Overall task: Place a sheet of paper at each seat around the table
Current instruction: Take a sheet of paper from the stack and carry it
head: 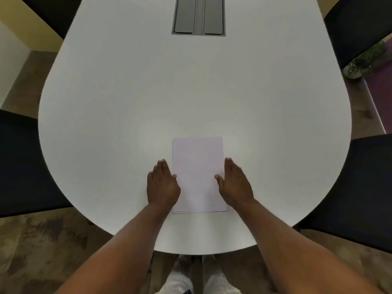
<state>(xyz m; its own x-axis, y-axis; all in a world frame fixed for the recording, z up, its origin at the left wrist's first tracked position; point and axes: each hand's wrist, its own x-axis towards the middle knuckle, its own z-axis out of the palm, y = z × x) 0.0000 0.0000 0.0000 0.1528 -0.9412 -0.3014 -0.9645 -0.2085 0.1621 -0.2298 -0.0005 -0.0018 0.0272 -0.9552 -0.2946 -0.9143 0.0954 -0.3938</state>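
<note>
Hands flank a stack of paper (198, 175) at the near end of the white table (127, 102).

Both forearms reach forward from the near edge. The left hand (162, 185) lies flat, fingers together, against the stack's left edge; the right hand (234, 183) stands edge-on along the right edge. Both are open, gripping nothing. Dark chairs (19, 162) sit at either side.
</note>
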